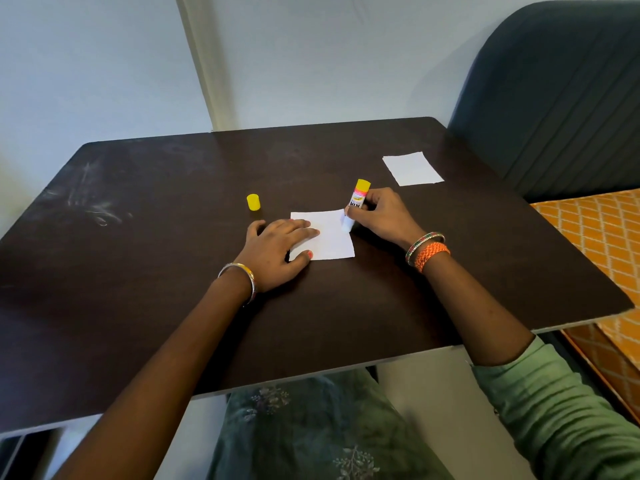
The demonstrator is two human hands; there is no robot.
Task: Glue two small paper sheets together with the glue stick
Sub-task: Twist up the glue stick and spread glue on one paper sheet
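Note:
A small white paper sheet [332, 239] lies on the dark table [173, 271] in front of me. My left hand [277, 251] presses flat on the sheet's left part with straight fingers. My right hand [379, 216] grips the glue stick [356, 204], a white tube with a yellow end pointing up; its glue tip touches the sheet's right edge. The stick's yellow cap [253, 202] stands apart on the table, to the left behind the sheet. A second white sheet [412, 168] lies flat at the far right of the table.
A dark blue padded chair back [554, 98] stands just past the table's right corner. An orange patterned cloth [602, 237] lies beside the right edge. A pale wall runs behind the table. White smudges mark the table's left part.

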